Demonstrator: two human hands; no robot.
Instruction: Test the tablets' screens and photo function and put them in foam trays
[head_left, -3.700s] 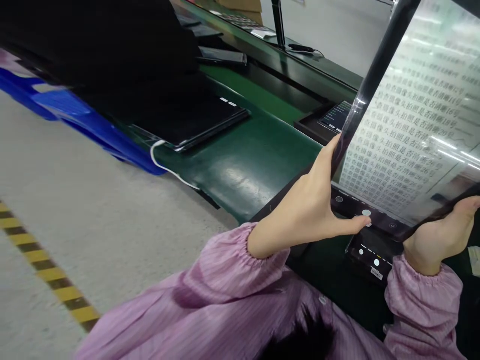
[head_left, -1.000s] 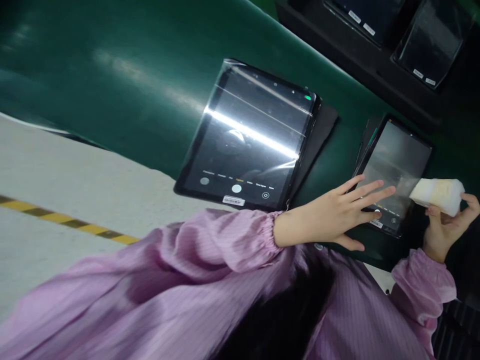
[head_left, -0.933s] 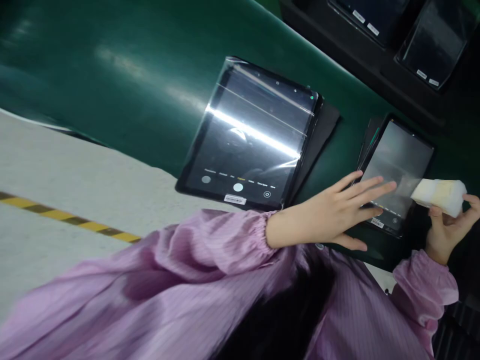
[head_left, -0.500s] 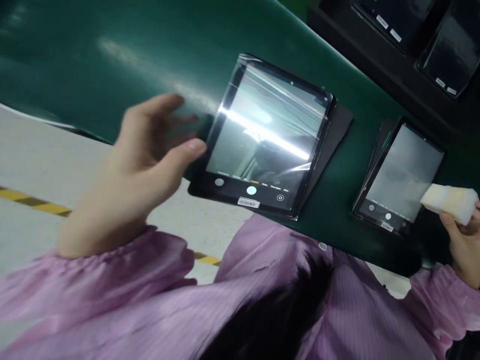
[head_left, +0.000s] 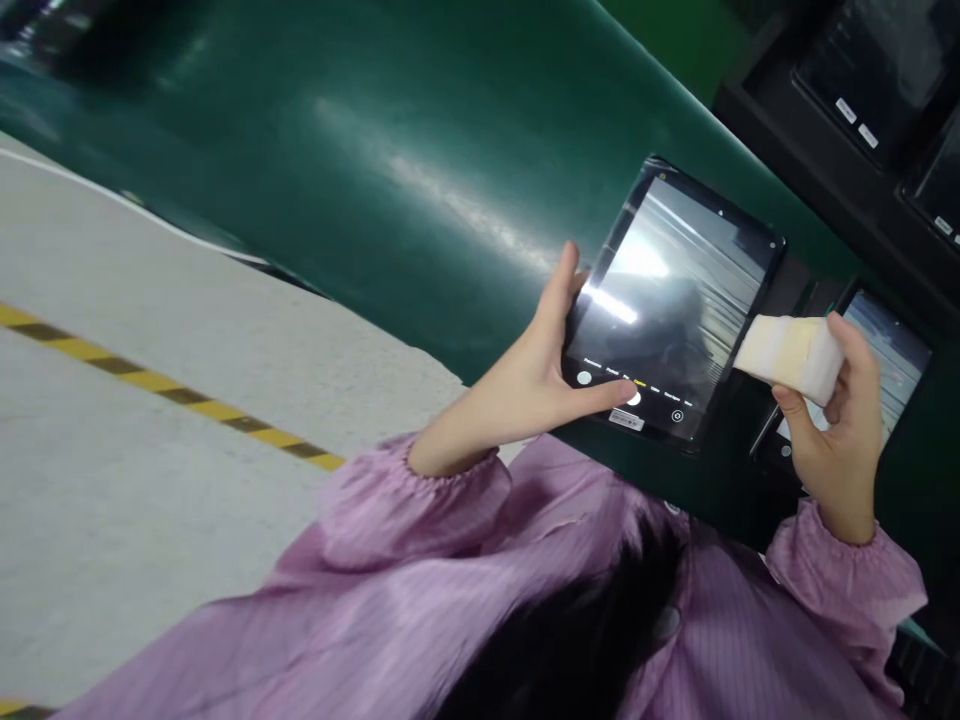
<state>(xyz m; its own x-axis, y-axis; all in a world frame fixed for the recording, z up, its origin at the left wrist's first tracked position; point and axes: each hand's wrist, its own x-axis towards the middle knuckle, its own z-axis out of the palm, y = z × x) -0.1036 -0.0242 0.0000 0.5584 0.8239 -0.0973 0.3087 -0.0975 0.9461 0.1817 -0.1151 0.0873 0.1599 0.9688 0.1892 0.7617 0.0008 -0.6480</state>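
Observation:
A tablet (head_left: 679,285) with a glossy film over its screen lies at the near side of the green table; a camera app shows on it. My left hand (head_left: 544,350) grips its lower left edge, thumb across the screen at the round shutter button, the other fingers mostly hidden along the side. In my right hand (head_left: 844,425) is a cream-and-white block (head_left: 791,355), pinched between thumb and fingers above the gap right of that tablet. Behind this hand lies a second tablet (head_left: 889,335), also lit and partly covered by the hand.
At the upper right, a black tray (head_left: 757,95) holds more dark tablets with small white labels. The green table (head_left: 360,190) stretches to the left. Beyond its near edge is a pale floor with yellow-and-black tape (head_left: 172,390). A dark blurred object (head_left: 60,30) is at the upper left.
My left hand has closed in on the tablet's edge, its thumb now on the screen. My right hand has brought the block left, toward the first tablet. The view has shifted left.

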